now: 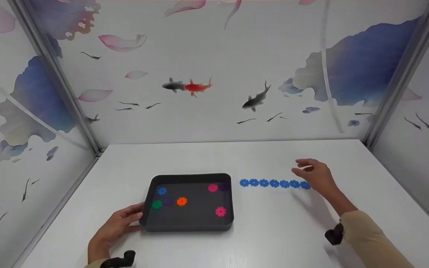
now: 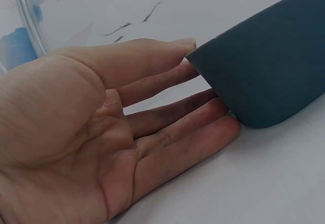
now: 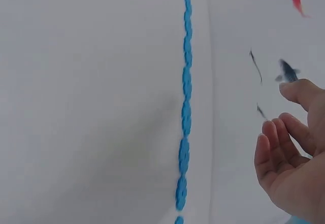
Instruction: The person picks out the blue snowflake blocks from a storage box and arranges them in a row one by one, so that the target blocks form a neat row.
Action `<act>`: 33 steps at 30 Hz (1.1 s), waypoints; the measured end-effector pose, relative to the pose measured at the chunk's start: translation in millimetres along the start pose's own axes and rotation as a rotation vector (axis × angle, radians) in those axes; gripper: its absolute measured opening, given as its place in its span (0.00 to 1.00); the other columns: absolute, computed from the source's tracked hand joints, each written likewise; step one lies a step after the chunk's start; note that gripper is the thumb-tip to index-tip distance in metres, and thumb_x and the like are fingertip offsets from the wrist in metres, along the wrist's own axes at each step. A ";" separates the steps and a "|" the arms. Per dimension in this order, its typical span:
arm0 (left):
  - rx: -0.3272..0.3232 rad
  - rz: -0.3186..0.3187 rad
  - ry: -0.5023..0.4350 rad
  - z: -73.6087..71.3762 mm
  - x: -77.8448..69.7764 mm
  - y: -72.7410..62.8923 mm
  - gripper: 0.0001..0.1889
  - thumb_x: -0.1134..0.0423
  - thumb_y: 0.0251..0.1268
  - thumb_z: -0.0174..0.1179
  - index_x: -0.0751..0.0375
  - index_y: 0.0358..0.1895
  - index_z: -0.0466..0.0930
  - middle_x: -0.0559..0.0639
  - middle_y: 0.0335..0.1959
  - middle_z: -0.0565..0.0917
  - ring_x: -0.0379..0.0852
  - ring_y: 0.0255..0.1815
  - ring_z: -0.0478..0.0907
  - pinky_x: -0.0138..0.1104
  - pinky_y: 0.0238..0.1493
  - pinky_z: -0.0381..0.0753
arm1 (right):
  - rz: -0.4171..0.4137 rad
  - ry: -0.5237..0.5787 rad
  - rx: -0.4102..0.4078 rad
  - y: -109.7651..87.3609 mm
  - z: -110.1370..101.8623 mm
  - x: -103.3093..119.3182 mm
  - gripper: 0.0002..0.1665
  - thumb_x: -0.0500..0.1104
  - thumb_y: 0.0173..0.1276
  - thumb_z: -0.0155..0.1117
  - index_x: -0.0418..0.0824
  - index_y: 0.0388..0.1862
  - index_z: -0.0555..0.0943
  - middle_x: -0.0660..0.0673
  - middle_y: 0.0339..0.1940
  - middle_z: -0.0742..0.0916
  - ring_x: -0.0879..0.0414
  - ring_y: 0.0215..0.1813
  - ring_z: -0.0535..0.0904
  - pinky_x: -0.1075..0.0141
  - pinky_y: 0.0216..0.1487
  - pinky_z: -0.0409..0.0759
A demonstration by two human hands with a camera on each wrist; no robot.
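Note:
A row of several blue flower-shaped discs (image 1: 274,183) lies on the white table, also seen edge-on as a blue line (image 3: 187,84) in the right wrist view. My right hand (image 1: 317,176) hovers over the row's right end, fingers loosely bent, with nothing visible between them. To the left of the row sits a dark rectangular tray (image 1: 186,227). Against its left side rests my left hand (image 1: 116,225). The left wrist view shows the thumb at the tray's rim and nearly straight fingers (image 2: 188,142) touching the outer wall.
Inside the tray lie a blue disc (image 1: 162,191), a green disc (image 1: 156,204), an orange disc (image 1: 181,201), two pink discs (image 1: 220,211) and dark purple ones (image 1: 168,201). Printed panels (image 1: 214,123) enclose the table at the back and both sides.

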State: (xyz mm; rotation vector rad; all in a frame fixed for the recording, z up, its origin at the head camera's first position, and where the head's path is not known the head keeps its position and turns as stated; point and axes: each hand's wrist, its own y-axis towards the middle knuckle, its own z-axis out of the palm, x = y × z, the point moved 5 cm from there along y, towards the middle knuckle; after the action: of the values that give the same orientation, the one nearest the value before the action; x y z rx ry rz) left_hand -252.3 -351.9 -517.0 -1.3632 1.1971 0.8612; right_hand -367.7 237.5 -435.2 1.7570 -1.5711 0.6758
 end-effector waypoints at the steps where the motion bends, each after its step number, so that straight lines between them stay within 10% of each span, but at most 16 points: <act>1: 0.006 0.005 -0.003 -0.2 -0.6 -0.4 0.37 0.51 0.70 0.63 0.67 0.75 0.62 0.64 0.76 0.67 0.46 0.63 0.79 0.45 0.62 0.82 | -0.006 0.013 0.007 0.7 4.7 6.9 0.33 0.55 0.71 0.65 0.38 0.67 0.76 0.33 0.61 0.82 0.41 0.60 0.79 0.64 0.52 0.85; 33: 0.022 0.031 -0.013 0.8 0.8 -0.4 0.37 0.51 0.71 0.61 0.66 0.76 0.62 0.65 0.76 0.66 0.50 0.67 0.76 0.47 0.64 0.81 | -0.116 0.275 0.232 0.7 175.2 170.9 0.25 0.51 0.63 0.74 0.45 0.58 0.84 0.44 0.56 0.85 0.50 0.53 0.82 0.58 0.53 0.86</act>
State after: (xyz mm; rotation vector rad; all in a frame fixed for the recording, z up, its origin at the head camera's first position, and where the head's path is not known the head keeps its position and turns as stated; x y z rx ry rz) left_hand -251.6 -351.3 -517.8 -1.3228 1.2170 0.8747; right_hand -354.9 -6.3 -417.2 1.8137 -1.2355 1.0277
